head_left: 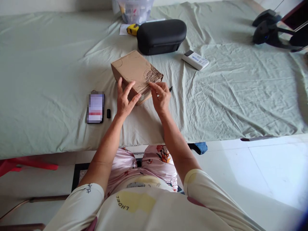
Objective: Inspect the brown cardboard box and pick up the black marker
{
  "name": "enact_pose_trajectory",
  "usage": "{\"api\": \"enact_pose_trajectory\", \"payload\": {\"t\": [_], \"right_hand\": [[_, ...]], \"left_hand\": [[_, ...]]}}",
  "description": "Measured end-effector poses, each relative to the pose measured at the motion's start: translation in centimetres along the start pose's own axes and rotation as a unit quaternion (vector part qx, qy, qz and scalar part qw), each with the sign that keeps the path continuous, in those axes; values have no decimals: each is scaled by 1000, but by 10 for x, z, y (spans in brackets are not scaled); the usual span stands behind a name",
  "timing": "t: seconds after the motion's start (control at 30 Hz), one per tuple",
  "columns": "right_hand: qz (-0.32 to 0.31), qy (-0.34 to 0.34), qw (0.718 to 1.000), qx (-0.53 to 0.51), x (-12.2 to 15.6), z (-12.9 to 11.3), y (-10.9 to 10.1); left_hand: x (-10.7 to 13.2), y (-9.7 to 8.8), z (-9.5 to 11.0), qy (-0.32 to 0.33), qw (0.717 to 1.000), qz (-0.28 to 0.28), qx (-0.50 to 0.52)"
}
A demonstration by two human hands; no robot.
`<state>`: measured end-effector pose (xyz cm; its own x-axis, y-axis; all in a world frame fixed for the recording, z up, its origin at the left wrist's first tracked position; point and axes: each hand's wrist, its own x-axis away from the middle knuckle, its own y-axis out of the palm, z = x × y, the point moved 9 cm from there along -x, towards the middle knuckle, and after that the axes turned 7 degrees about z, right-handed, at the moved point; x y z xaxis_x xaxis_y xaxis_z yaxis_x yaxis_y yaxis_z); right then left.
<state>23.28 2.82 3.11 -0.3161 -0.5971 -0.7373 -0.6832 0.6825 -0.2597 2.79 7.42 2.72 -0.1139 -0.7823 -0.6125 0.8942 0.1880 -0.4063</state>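
Note:
A brown cardboard box (134,69) with dark scribbles on one corner lies on the green sheet (48,64). My left hand (125,99) rests at its near edge, fingers spread and touching the box's side. My right hand (160,96) is at the box's near right corner, fingers curled around a dark pen (170,89) whose tip shows past the hand.
A phone (95,107) and a small black cap (108,113) lie left of my hands. Behind the box sit a black hard case (161,36), a yellow tape measure (132,29), a white remote (195,60) and a plastic tub (134,9). Black gear (269,29) lies far right.

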Motion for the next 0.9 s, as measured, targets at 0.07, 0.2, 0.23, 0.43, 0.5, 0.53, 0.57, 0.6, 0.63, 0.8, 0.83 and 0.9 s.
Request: {"api": "enact_pose_trajectory", "payload": {"t": [0.07, 0.2, 0.23, 0.43, 0.5, 0.53, 0.57, 0.6, 0.63, 0.8, 0.83, 0.9], "right_hand": [[27, 12, 999, 37, -9, 13, -8], [35, 17, 998, 57, -19, 27, -12], [23, 18, 999, 41, -20, 30, -9], [22, 25, 999, -10, -17, 39, -3], [41, 33, 998, -16, -17, 43, -4], [47, 39, 998, -17, -16, 45, -5], [49, 46, 998, -18, -16, 47, -4], [46, 55, 997, -20, -15, 49, -4], [41, 64, 997, -22, -14, 52, -2], [34, 95, 992, -70, -12, 65, 1], [48, 97, 991, -80, -12, 67, -1], [78, 100, 988, -90, -11, 71, -5]], "left_hand": [[-1, 1, -1, 0, 1000, -9, -9], [-2, 4, -4, -13, 999, -43, -1], [-2, 3, -5, -16, 999, -43, 7], [-4, -1, -7, -24, 998, -41, 43], [-5, -1, -7, -20, 997, -56, 43], [-6, -1, -6, -16, 997, -62, 41], [-7, -1, -7, -10, 997, -68, 39], [-8, -1, -8, -6, 997, -72, 39], [-8, 0, -10, -4, 996, -76, 40], [-2, 5, -44, -85, 994, -52, 47], [1, 7, -52, -116, 991, -48, 42], [7, 14, -60, -155, 985, -58, 45]]}}
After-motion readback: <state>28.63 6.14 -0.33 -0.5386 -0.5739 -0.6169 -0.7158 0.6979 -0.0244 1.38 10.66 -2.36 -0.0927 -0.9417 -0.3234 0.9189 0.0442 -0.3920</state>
